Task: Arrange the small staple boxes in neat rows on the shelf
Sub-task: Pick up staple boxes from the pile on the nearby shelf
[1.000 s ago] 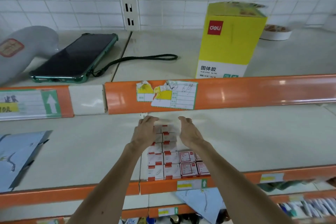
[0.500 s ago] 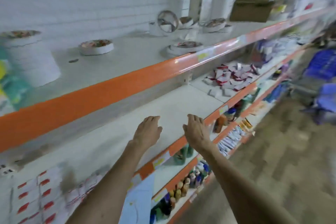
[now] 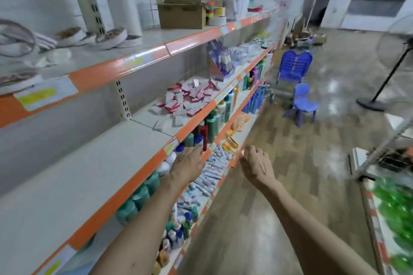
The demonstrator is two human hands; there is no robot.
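Hovering empty, fingers relaxed: left hand (image 3: 186, 168) and right hand (image 3: 257, 166); staple boxes (image 3: 187, 98) heaped ahead, labels too blurred

Both your arms reach forward, bare. Your left hand (image 3: 187, 167) is flat, palm down, fingers straight; your right hand (image 3: 257, 165) hangs loosely curled, holding nothing.

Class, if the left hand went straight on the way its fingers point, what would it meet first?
Likely the upright bottles just beyond the left hand; depth is unclear, so it may pass them.
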